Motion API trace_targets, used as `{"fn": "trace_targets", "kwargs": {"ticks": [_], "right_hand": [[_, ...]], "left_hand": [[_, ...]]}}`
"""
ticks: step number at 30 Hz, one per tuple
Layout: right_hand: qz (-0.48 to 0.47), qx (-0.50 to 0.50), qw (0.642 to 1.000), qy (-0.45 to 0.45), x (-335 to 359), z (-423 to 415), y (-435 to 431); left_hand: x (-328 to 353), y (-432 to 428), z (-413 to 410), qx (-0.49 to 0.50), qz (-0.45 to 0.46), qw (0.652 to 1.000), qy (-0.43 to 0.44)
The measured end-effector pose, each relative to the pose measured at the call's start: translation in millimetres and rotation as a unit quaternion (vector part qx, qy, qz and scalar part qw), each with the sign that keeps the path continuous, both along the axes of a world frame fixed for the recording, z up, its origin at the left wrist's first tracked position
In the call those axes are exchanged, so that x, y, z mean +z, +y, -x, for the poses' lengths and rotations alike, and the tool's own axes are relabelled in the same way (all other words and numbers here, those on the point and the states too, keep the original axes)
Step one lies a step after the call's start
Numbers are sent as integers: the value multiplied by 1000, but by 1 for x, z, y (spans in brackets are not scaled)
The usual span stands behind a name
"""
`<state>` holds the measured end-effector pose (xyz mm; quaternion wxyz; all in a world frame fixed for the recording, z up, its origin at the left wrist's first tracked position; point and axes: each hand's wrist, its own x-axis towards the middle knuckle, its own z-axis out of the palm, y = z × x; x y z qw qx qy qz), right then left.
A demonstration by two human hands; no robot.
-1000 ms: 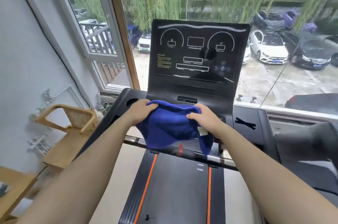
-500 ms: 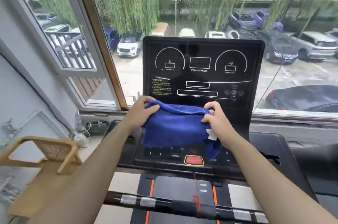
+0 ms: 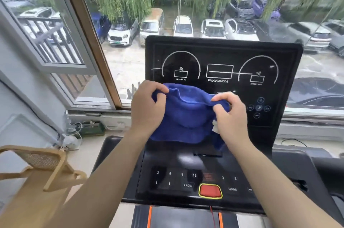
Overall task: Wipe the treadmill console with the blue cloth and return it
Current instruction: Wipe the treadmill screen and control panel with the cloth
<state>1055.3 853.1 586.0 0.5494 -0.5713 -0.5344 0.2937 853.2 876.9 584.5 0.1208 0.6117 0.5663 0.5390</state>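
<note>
The blue cloth (image 3: 186, 114) hangs bunched before the lower part of the treadmill console (image 3: 221, 71) screen, pinched along its top edge by the left hand (image 3: 147, 108) and right hand (image 3: 230, 116), fingers closed. Below, the button panel (image 3: 193, 179) lies uncovered; a window (image 3: 121, 23) stands behind, a wooden chair (image 3: 42, 168) left.

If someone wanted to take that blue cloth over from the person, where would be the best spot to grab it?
Probably the loose lower edge of the blue cloth, coming from below, near the keypad. The left hand and right hand already pinch its two upper corners, so the top is taken, while the middle sags in a soft fold in front of the console screen. The hanging hem looks free and easy to pinch.
</note>
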Motion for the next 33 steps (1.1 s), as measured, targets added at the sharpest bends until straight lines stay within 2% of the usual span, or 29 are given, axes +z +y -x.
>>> {"fn": "trace_targets", "kwargs": {"ticks": [3, 6, 9, 11, 13, 20, 22, 24, 27, 29, 31, 33], "right_hand": [[-115, -42, 992, -29, 30, 22, 43], [-233, -82, 962, -115, 51, 46, 103], [-281, -118, 895, -324, 40, 59, 160], [-267, -100, 841, -459, 21, 60, 180], [-248, -76, 807, -531, 5, 56, 182], [-217, 4, 751, -623, -87, 43, 130], [-233, 4, 727, -646, -89, 39, 132], [-254, -29, 708, -659, -60, 39, 151], [-253, -80, 727, -633, -9, 40, 181], [-247, -82, 745, -614, -1, 43, 185], [-243, -68, 747, -615, -17, 43, 176], [-246, -33, 732, -635, -51, 40, 156]], "left_hand": [[20, 39, -6, 65, -95, 991, 67], [36, 94, -15, 137, -119, 971, 155], [29, 141, -26, 181, -79, 948, 248], [13, 157, -27, 171, -79, 935, 301], [-6, 160, -21, 159, -99, 923, 337], [-106, 97, -6, 119, -26, 913, 389], [-108, 96, -2, 121, -24, 907, 402], [-79, 114, -2, 133, -54, 902, 407], [-19, 148, -9, 146, -85, 909, 381], [-5, 158, -12, 145, -85, 912, 375], [-21, 152, -11, 138, -96, 909, 381], [-63, 129, -7, 119, -91, 909, 389]]}}
